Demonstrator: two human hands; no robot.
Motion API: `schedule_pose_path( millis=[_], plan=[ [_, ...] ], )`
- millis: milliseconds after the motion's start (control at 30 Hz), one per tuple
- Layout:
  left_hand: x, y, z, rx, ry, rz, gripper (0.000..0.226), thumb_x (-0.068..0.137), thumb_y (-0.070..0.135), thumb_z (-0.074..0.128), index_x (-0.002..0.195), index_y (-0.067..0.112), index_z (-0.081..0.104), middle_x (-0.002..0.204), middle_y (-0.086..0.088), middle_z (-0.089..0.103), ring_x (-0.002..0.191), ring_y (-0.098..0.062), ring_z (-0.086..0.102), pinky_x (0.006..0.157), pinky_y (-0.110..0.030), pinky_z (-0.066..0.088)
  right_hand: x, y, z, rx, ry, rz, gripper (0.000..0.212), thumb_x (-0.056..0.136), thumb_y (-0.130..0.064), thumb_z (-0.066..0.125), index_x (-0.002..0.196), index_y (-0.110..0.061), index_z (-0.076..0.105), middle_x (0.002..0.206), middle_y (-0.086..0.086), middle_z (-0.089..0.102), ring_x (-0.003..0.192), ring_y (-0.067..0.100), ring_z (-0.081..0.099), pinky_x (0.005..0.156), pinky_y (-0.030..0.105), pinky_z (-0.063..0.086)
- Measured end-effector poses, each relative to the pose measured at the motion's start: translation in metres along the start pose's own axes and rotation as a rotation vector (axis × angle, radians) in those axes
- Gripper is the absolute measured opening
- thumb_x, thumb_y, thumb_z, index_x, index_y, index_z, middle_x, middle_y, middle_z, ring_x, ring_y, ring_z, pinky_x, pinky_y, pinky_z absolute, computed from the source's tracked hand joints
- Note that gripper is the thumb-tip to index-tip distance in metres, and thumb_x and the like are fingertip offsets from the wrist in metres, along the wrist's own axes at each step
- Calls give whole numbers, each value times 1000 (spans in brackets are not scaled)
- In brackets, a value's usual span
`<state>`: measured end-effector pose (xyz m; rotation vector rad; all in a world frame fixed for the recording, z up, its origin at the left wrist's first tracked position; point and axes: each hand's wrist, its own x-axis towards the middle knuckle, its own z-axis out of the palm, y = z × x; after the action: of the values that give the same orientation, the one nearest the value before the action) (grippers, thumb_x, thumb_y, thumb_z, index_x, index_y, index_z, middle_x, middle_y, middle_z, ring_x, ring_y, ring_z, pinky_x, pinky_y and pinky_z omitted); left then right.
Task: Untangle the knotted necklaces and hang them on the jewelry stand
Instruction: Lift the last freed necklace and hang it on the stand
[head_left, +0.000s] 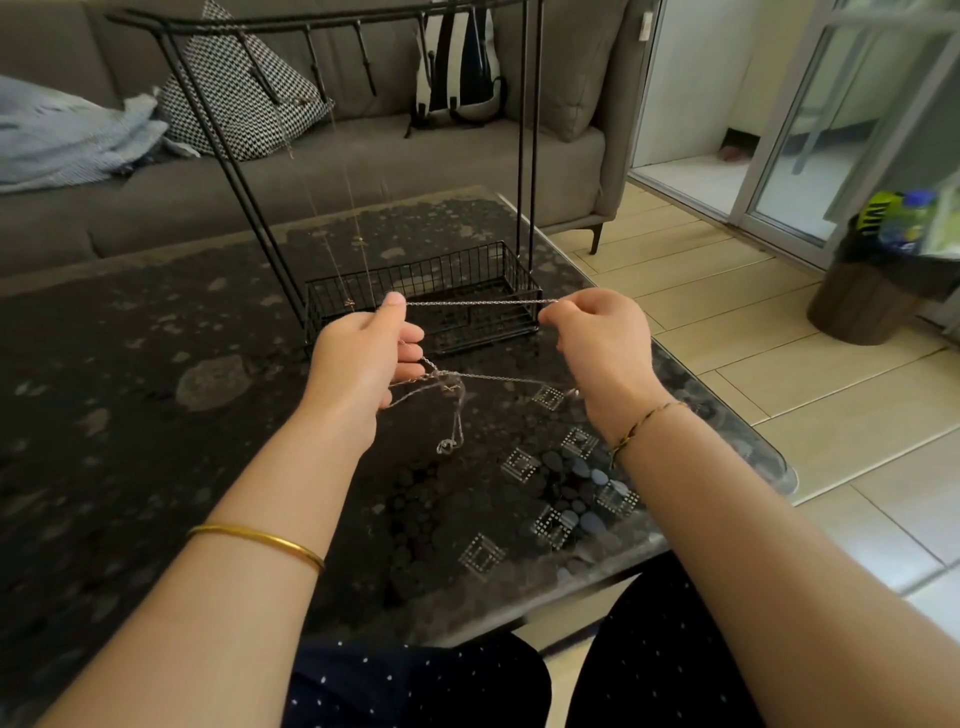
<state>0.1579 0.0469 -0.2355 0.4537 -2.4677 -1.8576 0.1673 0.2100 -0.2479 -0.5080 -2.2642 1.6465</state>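
Note:
A silver necklace chain (478, 302) is stretched taut between my two hands above the dark glass table (156, 415). My left hand (363, 358) pinches one end and my right hand (597, 338) pinches the other. Below them a second strand runs across to a knot (441, 375) near my left fingers, and a loop with a small pendant (449, 444) dangles from it. The black wire jewelry stand (363, 18) rises just behind my hands, with a mesh basket base (431, 291). Thin gold necklaces (353, 218) hang from its left hooks.
A grey sofa (363, 156) with a patterned cushion (239, 83), a folded blanket (72, 135) and a backpack (462, 62) stands behind the table. A dark bin (872, 291) with bottles sits on the tiled floor at the right, by sliding glass doors (810, 130).

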Motion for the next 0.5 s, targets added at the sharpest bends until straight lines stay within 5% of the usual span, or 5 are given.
schedule_pose_path(
  millis=[300,500],
  plan=[
    [-6,-1,2,391,-156,141,50,95,49,44,74,12,71,75,0,68,76,-15,59,87,-36,48,3,-1,-2,272,25,164,43,95,-43,38,68,-18,60,58,-3,47,50,12,37,50,27,28],
    [-6,-4,-2,557,-188,227,31,94,30,56,72,15,72,80,1,66,86,-14,59,82,-33,44,1,-8,-7,493,68,196,48,100,-39,33,70,-10,58,47,-1,47,35,9,36,38,19,31]
  ],
)
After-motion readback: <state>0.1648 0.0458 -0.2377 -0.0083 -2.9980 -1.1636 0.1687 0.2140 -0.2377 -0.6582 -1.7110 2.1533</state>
